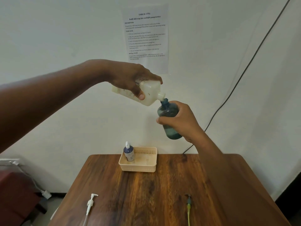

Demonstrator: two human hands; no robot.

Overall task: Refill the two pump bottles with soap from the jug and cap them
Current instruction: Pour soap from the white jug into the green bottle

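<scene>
My left hand (130, 79) grips the white soap jug (149, 93), tipped on its side high above the table, its spout touching the open mouth of a translucent blue bottle (168, 118). That bottle is held, slightly tilted, in my right hand (180, 121). A dark blue pump bottle (129, 153) with its white pump fitted stands in the left corner of a beige basket (146, 168). Near the table's front left edge lies a loose white pump head (91, 203).
The wooden table (146, 193) stands against a white wall with a printed task sheet (146, 38). A green-yellow cable end (189, 207) lies at the front right. A black cord (244, 70) runs down the wall. A dark red seat (14, 193) is at the left.
</scene>
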